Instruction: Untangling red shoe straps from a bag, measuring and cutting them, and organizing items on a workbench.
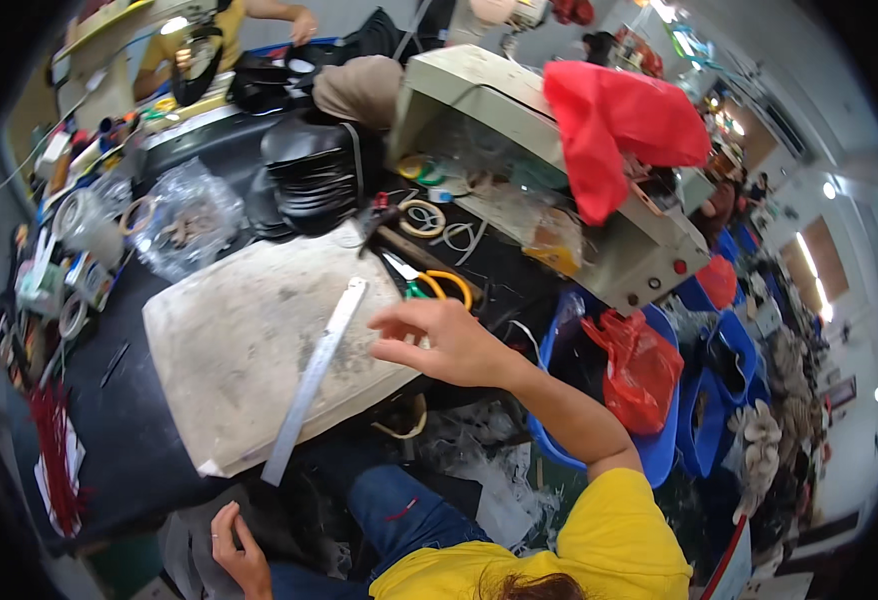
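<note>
In the head view, a black table [119,400] bears a pale, smudged board [224,350]; a cream metal box [474,75] stands behind it, and a blue bin [666,440] stands to the right, in a cluttered workroom with lit ceiling lamps [807,258]. The ruler [311,390], straight, flat and silvery, lies slantwise across the board, its lower end past the near edge. The right hand [449,342] is beside it, fingers loosely bent, gripping nothing visible, near orange-handled scissors [421,277]. The left hand [242,555] is low by the lap, relaxed and seemingly bare. Soft red cloth [619,120] drapes the box; crinkled clear plastic [189,215] sits beyond the board.
</note>
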The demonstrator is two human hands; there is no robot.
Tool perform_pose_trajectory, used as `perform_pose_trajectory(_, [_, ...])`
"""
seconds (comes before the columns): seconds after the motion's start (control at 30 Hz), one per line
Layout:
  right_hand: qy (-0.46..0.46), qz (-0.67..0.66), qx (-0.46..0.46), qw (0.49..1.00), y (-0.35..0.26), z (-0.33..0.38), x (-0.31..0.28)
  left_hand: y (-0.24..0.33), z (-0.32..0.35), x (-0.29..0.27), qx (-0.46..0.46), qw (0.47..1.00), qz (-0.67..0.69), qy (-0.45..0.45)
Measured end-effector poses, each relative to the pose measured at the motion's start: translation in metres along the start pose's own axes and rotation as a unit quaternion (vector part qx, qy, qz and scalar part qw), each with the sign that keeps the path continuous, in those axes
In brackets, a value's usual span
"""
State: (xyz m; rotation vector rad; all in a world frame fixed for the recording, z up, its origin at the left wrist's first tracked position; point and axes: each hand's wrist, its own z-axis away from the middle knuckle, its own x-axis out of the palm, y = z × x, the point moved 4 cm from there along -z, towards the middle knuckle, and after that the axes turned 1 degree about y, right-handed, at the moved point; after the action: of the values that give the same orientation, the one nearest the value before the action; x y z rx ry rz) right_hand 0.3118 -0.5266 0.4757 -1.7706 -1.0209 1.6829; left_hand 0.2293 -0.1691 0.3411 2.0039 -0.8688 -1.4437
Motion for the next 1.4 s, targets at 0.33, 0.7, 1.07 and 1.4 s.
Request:
perform_pose_trajectory(0.33, [0.236,0.253,0.334,0.877,0.290,0.150,-0.170,0.049,-0.004,0.049,0.032,0.996,-0.054,-0.059])
perform_pose_trajectory(0.7, [0.123,0.443,0.374,0.805,0.496,0.173,-0.297,0.048,-0.042,-0.002,0.064,0.978,-0.109,0.164])
perform_pose_trajectory(1.07, [0.465,0.408,0.169,0.767,0.322,0.160,-0.216,-0.041,-0.117,-0.033,0.056,0.974,-0.160,0.151])
perform_pose_trajectory(1.4, [0.073,0.270,-0.253,0.926,0.049,-0.052,0.104,-0.188,-0.353,-0.020,0.075,0.909,-0.319,0.256])
